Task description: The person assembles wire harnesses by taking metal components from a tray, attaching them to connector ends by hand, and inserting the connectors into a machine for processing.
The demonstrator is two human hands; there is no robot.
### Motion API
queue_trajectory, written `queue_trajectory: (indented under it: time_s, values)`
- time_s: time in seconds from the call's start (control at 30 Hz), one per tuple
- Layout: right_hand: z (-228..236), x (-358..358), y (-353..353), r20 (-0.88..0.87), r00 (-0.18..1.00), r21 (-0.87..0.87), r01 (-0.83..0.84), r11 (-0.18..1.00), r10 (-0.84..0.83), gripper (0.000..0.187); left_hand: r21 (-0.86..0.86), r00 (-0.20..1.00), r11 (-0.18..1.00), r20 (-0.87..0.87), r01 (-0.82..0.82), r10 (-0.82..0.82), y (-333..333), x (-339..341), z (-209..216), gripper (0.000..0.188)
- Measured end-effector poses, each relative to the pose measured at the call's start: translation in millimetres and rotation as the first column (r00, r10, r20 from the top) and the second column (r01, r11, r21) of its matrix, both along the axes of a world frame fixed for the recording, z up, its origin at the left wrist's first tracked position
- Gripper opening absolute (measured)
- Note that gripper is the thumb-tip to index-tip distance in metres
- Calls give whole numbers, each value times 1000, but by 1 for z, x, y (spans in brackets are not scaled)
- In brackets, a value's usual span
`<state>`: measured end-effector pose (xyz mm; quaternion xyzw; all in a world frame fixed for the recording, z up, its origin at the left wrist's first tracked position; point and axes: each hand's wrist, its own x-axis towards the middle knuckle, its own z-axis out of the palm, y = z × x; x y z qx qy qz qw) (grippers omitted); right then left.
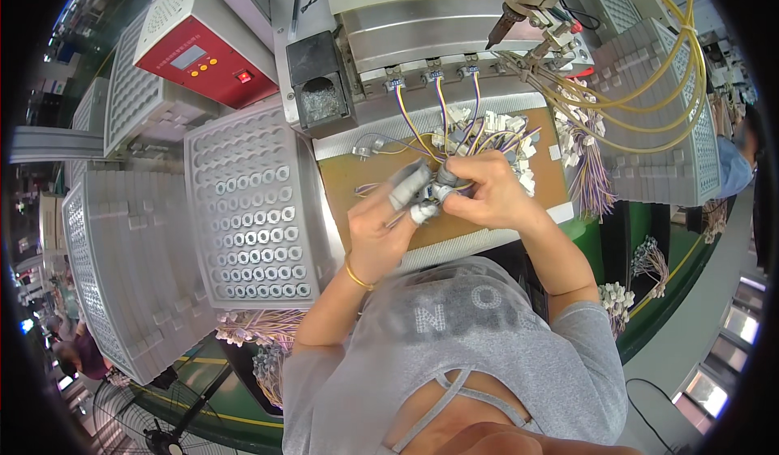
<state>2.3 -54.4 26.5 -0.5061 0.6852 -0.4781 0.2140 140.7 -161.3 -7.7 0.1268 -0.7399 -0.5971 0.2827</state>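
My left hand (385, 220), with grey-white covers on its fingertips, meets my right hand (491, 191) over the brown work mat (349, 178). The left fingers are curled in and partly smeared by motion; what they grip is too small to make out. My right hand is closed, thumb against the bent forefinger, on a thin wire lead that its fingers mostly hide. Just beyond lies a heap of wire leads with white connectors (507, 126). Three wired small parts (436, 76) sit in a row in the metal fixture, their yellow, white and purple wires running down toward the heap.
At left lies a clear tray (250, 289) with rows of round metal parts, beside stacked trays (138, 268). A red control box (207, 66) and a black bin (320, 98) stand behind. A pointed tool head (507, 25) and yellow tubes (629, 122) hang at right, near bundled wires (592, 183).
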Motion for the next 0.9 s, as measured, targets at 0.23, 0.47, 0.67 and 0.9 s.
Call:
queue_trajectory:
  time_s: [0.23,0.47,0.67,0.9]
  values:
    - [-7,11,-3,289,955,192,4,981,-61,5,785,994,609,-83,113,-77,-2,-4,-12,18]
    - [-4,0,0,540,842,82,-69,994,14,11,827,964,496,-216,265,-155,2,-18,-6,22]
    - [-26,-48,12,504,728,-40,557,830,-464,7,-446,991,893,134,66,-6,10,-27,-67,27]
    - [-58,-84,1,768,407,-52,809,586,-495,4,-128,983,992,179,-12,35,18,-28,-35,18]
